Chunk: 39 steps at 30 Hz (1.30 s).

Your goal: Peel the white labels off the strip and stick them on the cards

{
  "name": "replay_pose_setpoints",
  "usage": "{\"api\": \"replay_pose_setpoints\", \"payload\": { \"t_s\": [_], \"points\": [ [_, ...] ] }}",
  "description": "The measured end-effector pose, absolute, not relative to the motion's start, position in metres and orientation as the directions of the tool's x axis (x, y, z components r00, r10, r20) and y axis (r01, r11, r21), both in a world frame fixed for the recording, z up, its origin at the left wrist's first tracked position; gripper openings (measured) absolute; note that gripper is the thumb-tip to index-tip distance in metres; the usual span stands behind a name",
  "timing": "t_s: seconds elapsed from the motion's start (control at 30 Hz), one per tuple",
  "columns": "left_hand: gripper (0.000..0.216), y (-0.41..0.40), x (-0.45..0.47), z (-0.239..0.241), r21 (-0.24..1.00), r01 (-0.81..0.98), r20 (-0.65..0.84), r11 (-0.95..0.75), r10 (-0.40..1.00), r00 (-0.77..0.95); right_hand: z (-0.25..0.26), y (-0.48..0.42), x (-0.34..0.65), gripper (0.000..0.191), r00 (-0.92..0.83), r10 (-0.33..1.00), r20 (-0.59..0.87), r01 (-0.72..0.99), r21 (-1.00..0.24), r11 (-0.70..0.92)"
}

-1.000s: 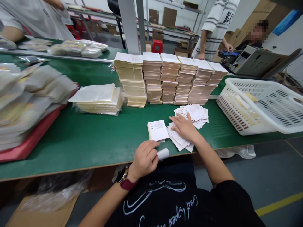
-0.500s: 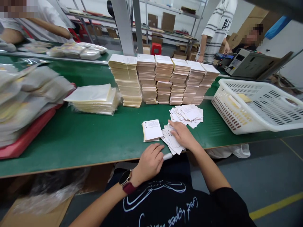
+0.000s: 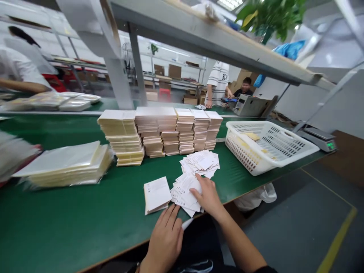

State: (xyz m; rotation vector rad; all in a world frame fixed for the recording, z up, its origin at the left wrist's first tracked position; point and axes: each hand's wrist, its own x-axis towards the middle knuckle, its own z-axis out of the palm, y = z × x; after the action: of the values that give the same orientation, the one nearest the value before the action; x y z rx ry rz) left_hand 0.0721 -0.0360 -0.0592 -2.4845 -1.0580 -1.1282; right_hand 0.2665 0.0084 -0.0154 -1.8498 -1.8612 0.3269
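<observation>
My right hand (image 3: 207,195) lies with spread fingers on a fanned heap of small white printed leaflets (image 3: 184,191) near the front edge of the green table (image 3: 85,223). My left hand (image 3: 166,239) rests at the table edge with its fingers extended, just below a neat little stack of leaflets (image 3: 156,195). A white rolled piece (image 3: 187,223) pokes out beside its fingers. A second loose heap of leaflets (image 3: 201,162) lies further back.
Tall stacks of cards (image 3: 159,131) stand in a row behind. A wrapped pile of sheets (image 3: 65,165) lies at left, a white plastic basket (image 3: 267,146) at right, a scale (image 3: 318,137) beyond it. Other people stand at the back and far left.
The camera has tilted upward, showing the overhead shelf. My right hand slid nearer over the fanned leaflets. My left hand opened out flat at the table edge.
</observation>
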Motion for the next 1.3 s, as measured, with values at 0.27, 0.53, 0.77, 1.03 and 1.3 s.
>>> {"api": "replay_pose_setpoints", "payload": {
  "t_s": [0.27, 0.53, 0.77, 1.03, 1.3],
  "points": [
    [0.026, -0.033, 0.071, -0.064, 0.100, 0.667, 0.772, -0.739, 0.481, 0.416, -0.009, 0.027, 0.273, 0.075, 0.120, 0.993, -0.002, 0.634, -0.769, -0.078],
    [0.026, -0.032, 0.071, -0.068, 0.139, 0.647, 0.779, -0.750, 0.486, 0.396, 0.004, 0.018, 0.254, 0.046, 0.150, 0.985, 0.091, 0.931, -0.348, -0.110],
    [0.026, -0.033, 0.071, -0.070, 0.148, 0.644, 0.783, -0.751, 0.487, 0.388, 0.009, 0.025, 0.246, 0.048, 0.169, 0.985, 0.029, 0.930, -0.335, -0.150],
    [0.024, -0.033, 0.071, -0.074, 0.175, 0.635, 0.798, -0.752, 0.487, 0.356, 0.005, 0.037, 0.260, 0.039, 0.127, 0.990, -0.062, 0.871, -0.470, -0.141],
    [0.016, -0.028, 0.070, -0.087, 0.156, 0.609, 0.840, -0.777, 0.429, 0.332, 0.010, 0.029, 0.255, 0.034, 0.087, 0.995, -0.044, 0.860, -0.501, -0.097]
  ]
}}
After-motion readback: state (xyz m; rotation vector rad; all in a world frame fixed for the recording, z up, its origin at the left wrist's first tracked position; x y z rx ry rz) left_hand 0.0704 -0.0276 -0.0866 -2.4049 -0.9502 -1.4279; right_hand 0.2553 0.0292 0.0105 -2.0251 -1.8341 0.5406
